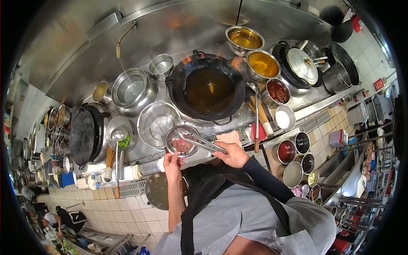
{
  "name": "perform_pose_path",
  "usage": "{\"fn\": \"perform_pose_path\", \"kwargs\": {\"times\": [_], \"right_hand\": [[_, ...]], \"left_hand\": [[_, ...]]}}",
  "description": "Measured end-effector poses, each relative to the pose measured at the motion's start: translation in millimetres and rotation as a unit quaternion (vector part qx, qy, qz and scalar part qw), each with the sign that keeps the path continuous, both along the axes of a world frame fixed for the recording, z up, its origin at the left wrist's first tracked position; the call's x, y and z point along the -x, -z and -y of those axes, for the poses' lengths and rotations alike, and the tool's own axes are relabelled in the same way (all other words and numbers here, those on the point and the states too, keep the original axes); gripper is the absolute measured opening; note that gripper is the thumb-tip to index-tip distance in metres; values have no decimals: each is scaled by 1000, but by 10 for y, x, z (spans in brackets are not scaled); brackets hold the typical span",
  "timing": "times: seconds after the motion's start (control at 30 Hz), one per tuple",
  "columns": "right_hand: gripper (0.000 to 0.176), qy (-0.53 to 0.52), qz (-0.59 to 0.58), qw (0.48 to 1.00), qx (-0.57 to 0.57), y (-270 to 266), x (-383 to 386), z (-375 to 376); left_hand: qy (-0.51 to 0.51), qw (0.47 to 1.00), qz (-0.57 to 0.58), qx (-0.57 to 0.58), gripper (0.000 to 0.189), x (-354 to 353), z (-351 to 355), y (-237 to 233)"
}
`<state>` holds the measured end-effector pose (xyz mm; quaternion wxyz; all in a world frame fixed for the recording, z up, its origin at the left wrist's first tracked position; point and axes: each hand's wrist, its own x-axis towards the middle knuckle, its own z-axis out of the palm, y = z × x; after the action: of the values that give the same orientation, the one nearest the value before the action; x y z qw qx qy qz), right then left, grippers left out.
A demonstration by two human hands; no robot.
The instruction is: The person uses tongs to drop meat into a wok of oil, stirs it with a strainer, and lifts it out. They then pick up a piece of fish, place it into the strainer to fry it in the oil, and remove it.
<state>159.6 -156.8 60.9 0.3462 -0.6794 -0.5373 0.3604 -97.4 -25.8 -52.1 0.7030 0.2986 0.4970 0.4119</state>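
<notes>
My left hand (pixel 172 166) pinches the near rim of a small metal bowl (pixel 195 149). Raw minced-looking reddish meat (pixel 182 145) lies in this bowl. In my right hand (pixel 234 155) is a pair of metal tongs (pixel 206 145), gripped near the handle end, with the tips reaching over the bowl. Behind the bowl sits a large black wok (pixel 176 95) holding dark oil, where a small golden piece (pixel 211 87) floats. A wire strainer (pixel 148 121) rests to the left of the wok.
Flames show behind the wok. Oil bowls (pixel 263 65) stand back right, beside a ladle (pixel 256 114). Water runs into a metal pot (pixel 134 90) at left. A perforated skimmer with greens (pixel 123 142) lies front left. Sauce containers (pixel 286 151) stand at right. Another person (pixel 54 221) is far lower left.
</notes>
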Motion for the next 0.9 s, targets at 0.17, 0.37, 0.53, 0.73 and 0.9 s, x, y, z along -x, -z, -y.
{"fn": "perform_pose_path", "kwargs": {"times": [0.17, 0.37, 0.53, 0.73, 0.9], "right_hand": [[45, -1, 9, 1000, -29, 96, 16, -6], [46, -7, 5, 1000, -29, 43, 46, -29], [48, -3, -6, 1000, -9, 61, 57, -30], [49, -1, 0, 1000, -3, 49, 56, -12], [42, 1, -2, 1000, -25, 0, 78, -12]], "left_hand": [[-6, 1000, 1, 2, 13, -25, 0, -25], [-1, 1000, 1, -7, 13, 4, -17, -49], [-2, 1000, -8, -18, 14, 50, -34, -20], [-8, 1000, -13, -6, 15, 49, -39, -50], [-13, 1000, -9, -7, 16, 42, -43, -44]]}}
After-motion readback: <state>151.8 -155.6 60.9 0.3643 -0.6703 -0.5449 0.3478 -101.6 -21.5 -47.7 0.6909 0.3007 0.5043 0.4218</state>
